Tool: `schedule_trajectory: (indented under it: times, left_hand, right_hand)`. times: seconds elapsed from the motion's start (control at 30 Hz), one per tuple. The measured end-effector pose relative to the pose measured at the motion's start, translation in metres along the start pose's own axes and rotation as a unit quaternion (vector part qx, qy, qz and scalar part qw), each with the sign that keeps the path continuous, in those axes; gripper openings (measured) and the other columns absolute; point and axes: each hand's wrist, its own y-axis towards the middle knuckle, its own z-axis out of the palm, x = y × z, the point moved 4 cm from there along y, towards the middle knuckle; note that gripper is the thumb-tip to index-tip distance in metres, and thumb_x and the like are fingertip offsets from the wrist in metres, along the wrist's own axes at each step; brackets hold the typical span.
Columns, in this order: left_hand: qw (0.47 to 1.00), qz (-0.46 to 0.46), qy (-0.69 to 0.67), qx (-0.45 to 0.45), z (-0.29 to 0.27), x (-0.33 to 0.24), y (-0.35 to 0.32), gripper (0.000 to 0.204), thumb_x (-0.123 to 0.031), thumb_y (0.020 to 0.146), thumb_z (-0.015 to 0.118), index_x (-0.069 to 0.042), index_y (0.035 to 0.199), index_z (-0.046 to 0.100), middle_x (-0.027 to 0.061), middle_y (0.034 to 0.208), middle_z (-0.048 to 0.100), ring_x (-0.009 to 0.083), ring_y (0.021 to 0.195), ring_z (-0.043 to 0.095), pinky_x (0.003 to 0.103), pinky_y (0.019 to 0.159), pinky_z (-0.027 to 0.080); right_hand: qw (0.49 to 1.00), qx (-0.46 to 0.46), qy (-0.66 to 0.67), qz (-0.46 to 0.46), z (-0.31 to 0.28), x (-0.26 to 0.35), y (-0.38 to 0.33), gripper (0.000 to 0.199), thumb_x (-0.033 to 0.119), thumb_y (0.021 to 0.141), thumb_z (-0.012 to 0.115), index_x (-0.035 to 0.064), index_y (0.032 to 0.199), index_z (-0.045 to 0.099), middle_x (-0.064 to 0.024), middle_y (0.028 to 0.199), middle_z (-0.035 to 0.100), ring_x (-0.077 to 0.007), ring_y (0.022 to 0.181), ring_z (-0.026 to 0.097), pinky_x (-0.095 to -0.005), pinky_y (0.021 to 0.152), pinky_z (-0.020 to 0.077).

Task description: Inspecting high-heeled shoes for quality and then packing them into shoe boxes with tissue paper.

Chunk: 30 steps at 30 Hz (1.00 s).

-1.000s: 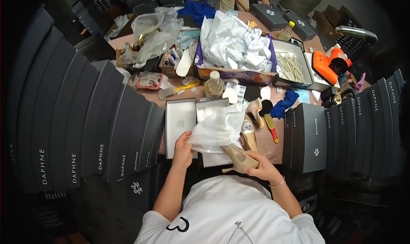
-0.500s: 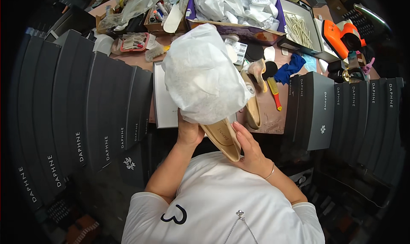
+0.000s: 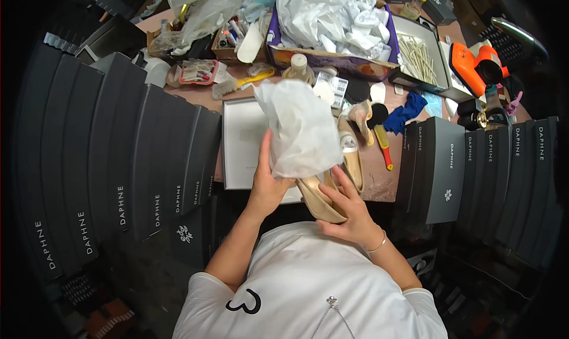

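Observation:
Between my hands is a beige flat shoe, its front end hidden in a loose white wrapping of thin, crinkled, paper-like sheet. My left hand grips the wrapping from its left side, over the hidden front end. My right hand has its thumb and fingers around the shoe's heel end, just in front of my shirt. Beyond, a second beige shoe lies on the table with some clear-white stuffing in it. An open shoe box part, white inside, lies to the left, partly behind the wrapping.
Stacks of dark grey shoe boxes stand left and right. Across the table's back are a purple carton of white paper, a tray of sticks and an orange tool. A red-yellow brush and blue cloth lie right.
The white wrapping has drawn in, looking smaller and lower, uncovering more of the box and a bottle behind. My left fingers now show along its side. The shoe has tilted, its right hand grip shifting.

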Motion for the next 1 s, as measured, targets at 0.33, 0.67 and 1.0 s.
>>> schedule_trajectory:
  times: [0.33, 0.67, 1.0]
  left_hand:
    - [0.939, 0.206, 0.254, -0.107, -0.028, -0.055, 0.02, 0.029, 0.008, 0.066, 0.063, -0.001, 0.093, 0.066, 0.0124, 0.098, 0.056, 0.0301, 0.093, 0.056, 0.035, 0.08, 0.048]
    - [0.965, 0.17, 0.198, 0.013, -0.018, -0.074, 0.03, 0.027, 0.004, 0.073, 0.062, 0.0, 0.099, 0.068, 0.0131, 0.087, 0.062, 0.0254, 0.078, 0.063, 0.031, 0.069, 0.049]
    - [0.878, 0.42, 0.217, 0.07, 0.066, -0.095, -0.018, 0.033, -0.002, 0.066, 0.069, -0.005, 0.099, 0.068, 0.0026, 0.067, 0.049, 0.0163, 0.054, 0.055, 0.029, 0.048, 0.045]
  right_hand:
    - [0.745, -0.07, 0.631, 0.204, -0.001, -0.048, 0.003, 0.07, 0.057, 0.076, 0.062, 0.0027, 0.12, 0.055, -0.0103, 0.1, 0.062, -0.022, 0.079, 0.061, -0.0275, 0.056, 0.0472]
    - [0.603, -0.06, 0.769, 0.201, 0.008, -0.064, -0.006, 0.071, 0.053, 0.076, 0.064, 0.0071, 0.128, 0.049, -0.0123, 0.109, 0.061, -0.0279, 0.087, 0.063, -0.0297, 0.062, 0.0521]
    - [0.81, -0.202, 0.535, 0.127, 0.017, -0.041, 0.011, 0.04, 0.025, 0.097, 0.048, 0.0039, 0.131, 0.045, -0.0086, 0.126, 0.055, -0.0207, 0.115, 0.054, -0.0346, 0.099, 0.044]
